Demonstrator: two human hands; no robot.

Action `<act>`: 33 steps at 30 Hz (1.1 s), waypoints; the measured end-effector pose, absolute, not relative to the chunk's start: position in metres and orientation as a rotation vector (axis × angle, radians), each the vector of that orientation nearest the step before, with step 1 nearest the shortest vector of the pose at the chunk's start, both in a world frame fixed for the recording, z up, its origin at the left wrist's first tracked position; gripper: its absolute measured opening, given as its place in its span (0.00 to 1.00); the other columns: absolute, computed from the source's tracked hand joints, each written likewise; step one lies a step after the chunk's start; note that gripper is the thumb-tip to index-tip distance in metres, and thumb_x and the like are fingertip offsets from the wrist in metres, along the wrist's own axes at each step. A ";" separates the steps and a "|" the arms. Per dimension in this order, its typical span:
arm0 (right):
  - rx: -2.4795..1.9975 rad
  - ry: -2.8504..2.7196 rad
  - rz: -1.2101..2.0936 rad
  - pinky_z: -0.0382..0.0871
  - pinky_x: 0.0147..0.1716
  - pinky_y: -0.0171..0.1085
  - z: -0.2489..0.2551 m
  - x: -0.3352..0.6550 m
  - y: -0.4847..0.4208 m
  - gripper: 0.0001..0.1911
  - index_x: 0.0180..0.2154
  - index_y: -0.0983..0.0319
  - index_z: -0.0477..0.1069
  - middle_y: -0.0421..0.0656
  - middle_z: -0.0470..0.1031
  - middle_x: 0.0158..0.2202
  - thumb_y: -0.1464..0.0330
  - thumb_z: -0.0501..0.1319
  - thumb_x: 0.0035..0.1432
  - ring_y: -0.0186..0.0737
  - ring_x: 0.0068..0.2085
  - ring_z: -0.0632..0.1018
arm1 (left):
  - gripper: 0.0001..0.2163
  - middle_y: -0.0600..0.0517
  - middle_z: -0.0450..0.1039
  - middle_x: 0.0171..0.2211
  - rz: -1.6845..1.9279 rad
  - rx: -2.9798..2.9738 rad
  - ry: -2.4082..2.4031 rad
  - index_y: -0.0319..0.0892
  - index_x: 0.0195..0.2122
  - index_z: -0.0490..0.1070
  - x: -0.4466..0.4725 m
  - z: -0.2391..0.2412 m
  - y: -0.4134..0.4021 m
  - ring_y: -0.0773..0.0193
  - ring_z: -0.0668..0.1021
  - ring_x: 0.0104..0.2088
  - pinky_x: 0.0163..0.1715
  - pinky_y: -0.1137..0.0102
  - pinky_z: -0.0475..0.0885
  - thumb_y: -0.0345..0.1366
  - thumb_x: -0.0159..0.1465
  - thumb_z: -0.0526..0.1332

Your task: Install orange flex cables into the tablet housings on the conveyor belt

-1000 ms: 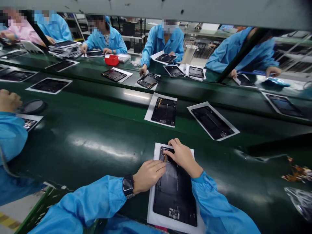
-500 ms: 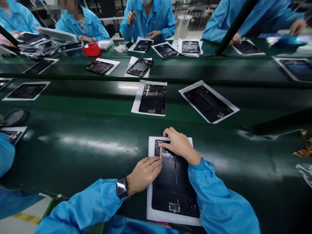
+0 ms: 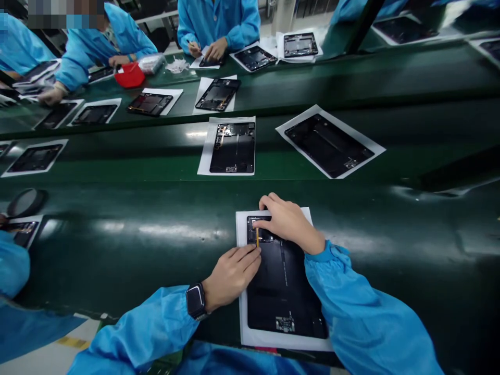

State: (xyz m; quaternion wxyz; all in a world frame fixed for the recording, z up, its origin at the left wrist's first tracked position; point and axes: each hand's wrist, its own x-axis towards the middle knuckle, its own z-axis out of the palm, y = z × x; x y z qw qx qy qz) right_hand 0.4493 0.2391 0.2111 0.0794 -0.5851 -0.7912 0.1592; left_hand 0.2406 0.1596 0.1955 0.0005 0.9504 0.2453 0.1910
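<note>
Black tablet housing (image 3: 287, 286) flat on white sheet (image 3: 242, 317), green bench (image 3: 136, 260) below, orange strip (image 3: 257, 237) at housing's upper left, left hand (image 3: 233, 275) fingertips at its lower end, right hand (image 3: 289, 225) thumb at upper end, can't tell if either grips it.

Across from me I see a red box (image 3: 129, 77) beside a clear plastic pack (image 3: 151, 63), and a co-worker (image 3: 219, 23) in blue. To my left, a round dark disc (image 3: 25, 202) sits near another person's blue sleeve (image 3: 12, 265).
</note>
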 end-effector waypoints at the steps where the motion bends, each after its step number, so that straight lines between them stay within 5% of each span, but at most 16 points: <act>1: -1.753 -2.369 0.475 0.49 0.24 0.36 0.212 0.449 0.239 0.20 0.39 0.58 0.64 0.38 0.68 0.38 0.55 0.68 0.55 0.36 0.28 0.71 | 0.11 0.44 0.76 0.49 0.592 2.985 0.766 0.33 0.45 0.73 0.241 0.196 0.159 0.56 0.76 0.51 0.45 0.64 0.76 0.26 0.70 0.52; 6: -1.782 -2.376 0.485 0.50 0.25 0.36 0.215 0.448 0.239 0.19 0.39 0.58 0.64 0.39 0.68 0.38 0.54 0.68 0.55 0.37 0.28 0.72 | 0.09 0.43 0.75 0.50 0.509 3.012 0.741 0.33 0.45 0.73 0.241 0.197 0.159 0.55 0.76 0.52 0.45 0.63 0.75 0.27 0.69 0.54; 10: -1.794 -2.368 0.506 0.55 0.26 0.36 0.219 0.448 0.238 0.17 0.41 0.59 0.66 0.41 0.69 0.39 0.56 0.66 0.57 0.39 0.30 0.74 | 0.11 0.45 0.76 0.49 0.524 2.888 0.740 0.35 0.47 0.72 0.238 0.198 0.164 0.56 0.76 0.52 0.48 0.63 0.76 0.37 0.69 0.58; 14: -1.722 -2.293 0.532 0.64 0.36 0.37 0.234 0.456 0.232 0.09 0.46 0.63 0.68 0.45 0.70 0.42 0.70 0.57 0.64 0.41 0.39 0.75 | 0.13 0.43 0.71 0.55 0.566 2.732 0.737 0.35 0.51 0.69 0.230 0.201 0.175 0.57 0.70 0.58 0.57 0.62 0.71 0.36 0.69 0.58; 17: -1.668 -2.261 0.632 0.66 0.40 0.36 0.255 0.464 0.226 0.16 0.46 0.63 0.71 0.46 0.73 0.42 0.79 0.50 0.62 0.40 0.41 0.76 | 0.14 0.42 0.66 0.59 0.444 2.733 0.712 0.37 0.54 0.68 0.226 0.205 0.179 0.54 0.66 0.61 0.58 0.58 0.69 0.36 0.69 0.56; 22: -1.653 -2.185 0.692 0.68 0.31 0.37 0.291 0.476 0.208 0.11 0.36 0.58 0.75 0.41 0.78 0.33 0.70 0.53 0.63 0.41 0.32 0.78 | 0.14 0.39 0.61 0.61 0.270 2.772 0.687 0.38 0.53 0.69 0.227 0.214 0.177 0.49 0.63 0.63 0.58 0.54 0.68 0.37 0.68 0.57; 28: -1.630 -2.124 0.717 0.65 0.25 0.35 0.298 0.477 0.176 0.07 0.34 0.57 0.71 0.37 0.75 0.25 0.62 0.58 0.64 0.38 0.25 0.75 | 0.13 0.39 0.58 0.63 0.276 2.734 0.603 0.39 0.50 0.73 0.223 0.217 0.177 0.44 0.59 0.65 0.60 0.51 0.64 0.37 0.66 0.60; 33: -1.570 -2.248 0.848 0.68 0.31 0.36 0.263 0.457 0.145 0.06 0.43 0.57 0.68 0.40 0.76 0.35 0.69 0.54 0.66 0.41 0.34 0.77 | 0.17 0.41 0.62 0.61 0.530 2.480 0.664 0.38 0.57 0.66 0.217 0.209 0.185 0.55 0.64 0.63 0.62 0.58 0.63 0.37 0.68 0.57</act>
